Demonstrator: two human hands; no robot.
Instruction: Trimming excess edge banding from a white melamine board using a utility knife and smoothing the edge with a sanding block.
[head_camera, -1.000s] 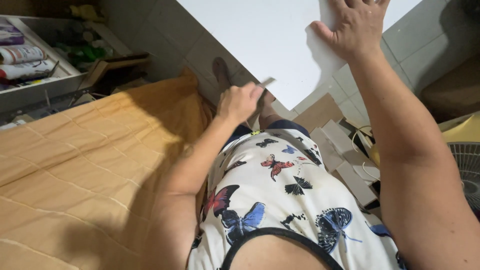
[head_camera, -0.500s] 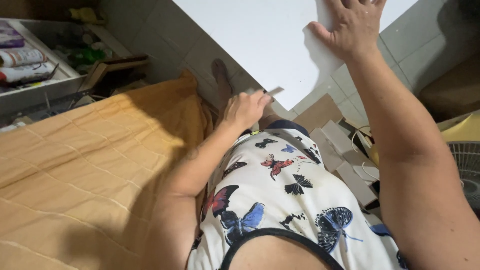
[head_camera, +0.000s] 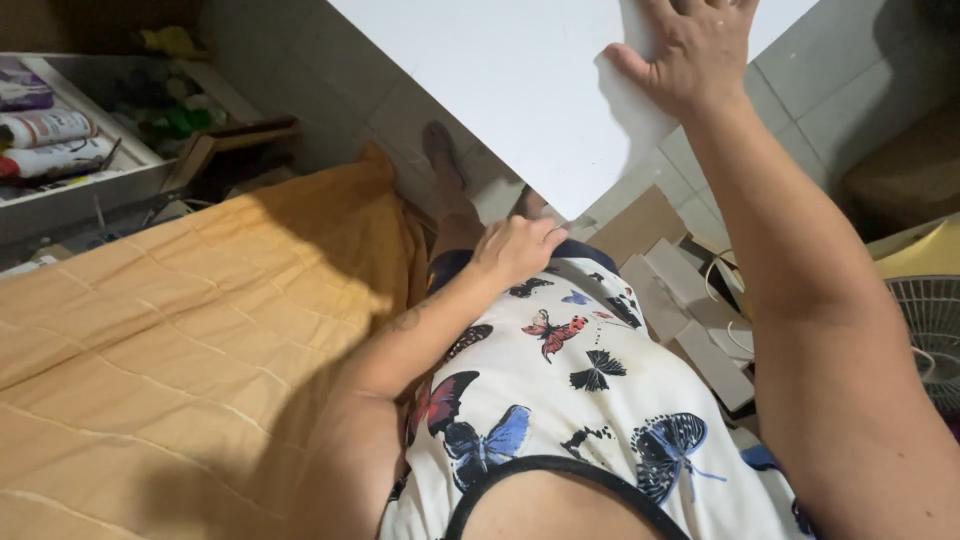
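Right hand (head_camera: 695, 50) lies spread flat on a large white board (head_camera: 520, 80), fingers wide, pressing near its right edge. Left hand (head_camera: 515, 250) is curled into a loose fist just under the board's lower corner; whether it grips anything I cannot tell. Board slants over a grey tiled floor (head_camera: 850, 90). An orange quilted bed (head_camera: 170, 350) fills the left side. Cardboard pieces (head_camera: 690, 300) lie on the floor at right, a fan (head_camera: 930, 330) beside them. A shelf (head_camera: 70, 180) with rolls stands at upper left.
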